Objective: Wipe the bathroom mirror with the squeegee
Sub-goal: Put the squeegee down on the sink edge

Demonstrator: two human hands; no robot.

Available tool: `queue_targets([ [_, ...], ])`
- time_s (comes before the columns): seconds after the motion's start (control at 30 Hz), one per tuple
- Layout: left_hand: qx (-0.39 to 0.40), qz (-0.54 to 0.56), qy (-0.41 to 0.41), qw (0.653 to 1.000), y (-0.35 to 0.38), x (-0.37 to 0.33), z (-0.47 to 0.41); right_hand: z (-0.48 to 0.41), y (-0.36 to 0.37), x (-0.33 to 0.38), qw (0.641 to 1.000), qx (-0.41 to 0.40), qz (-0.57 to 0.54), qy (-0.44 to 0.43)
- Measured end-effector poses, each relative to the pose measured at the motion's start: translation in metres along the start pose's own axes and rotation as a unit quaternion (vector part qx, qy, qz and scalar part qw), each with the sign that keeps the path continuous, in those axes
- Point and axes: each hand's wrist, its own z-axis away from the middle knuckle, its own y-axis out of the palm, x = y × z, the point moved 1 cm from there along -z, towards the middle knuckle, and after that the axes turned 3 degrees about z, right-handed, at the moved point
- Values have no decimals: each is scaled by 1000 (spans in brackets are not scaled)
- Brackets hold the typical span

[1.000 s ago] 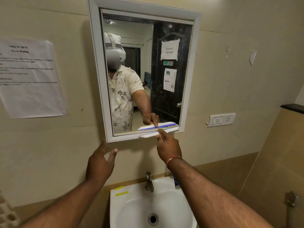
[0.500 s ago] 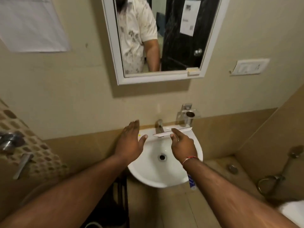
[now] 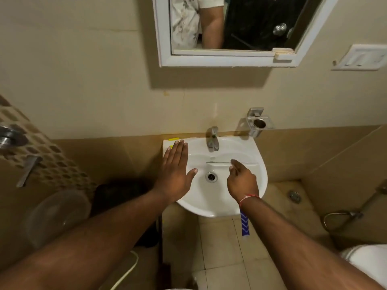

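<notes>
My right hand point(image 3: 242, 181) grips the squeegee over the white basin point(image 3: 259, 172). The squeegee's white blade point(image 3: 217, 163) lies level just above the drain, and its blue handle end point(image 3: 244, 225) sticks out below my wrist. My left hand point(image 3: 177, 170) is flat and open, fingers straight, hovering over the basin's left rim; I cannot tell if it touches. The white-framed mirror point(image 3: 228, 59) hangs on the wall above, well clear of both hands, with only its lower part in view.
A chrome tap point(image 3: 212, 138) stands at the basin's back. A metal holder point(image 3: 258, 122) is fixed to the wall at right, a switch plate point(image 3: 361, 57) further up. A hose point(image 3: 343, 216) and floor drain point(image 3: 294, 195) lie right; a bucket point(image 3: 56, 216) sits left.
My right hand has brought the squeegee down from the mirror's bottom edge to over the basin. My left hand dropped from the wall to the basin's left rim. The view tilted down.
</notes>
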Motion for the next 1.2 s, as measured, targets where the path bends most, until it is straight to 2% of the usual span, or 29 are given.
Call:
queue_targets([
  [0.13,25,3,-52,998,24,36,14,5,41,11,998,25,8,-48],
  [0.3,0,12,-113,993,52,94,62,14,116,49,987,93,39,-127],
  [0.47,-23,37,-213,976,60,162,115,32,213,86,955,194,51,-219],
  [0.57,-46,30,-270,961,74,205,152,43,279,100,930,269,63,-240],
  [0.73,-22,57,-364,929,122,270,212,51,402,87,901,370,123,-190],
  [0.93,9,79,-450,890,197,322,255,51,535,43,876,410,206,-145],
  [1.03,13,89,-464,881,226,340,267,43,586,29,858,438,225,-148],
  [1.2,-4,99,-469,878,257,362,271,29,643,32,862,434,197,-172],
])
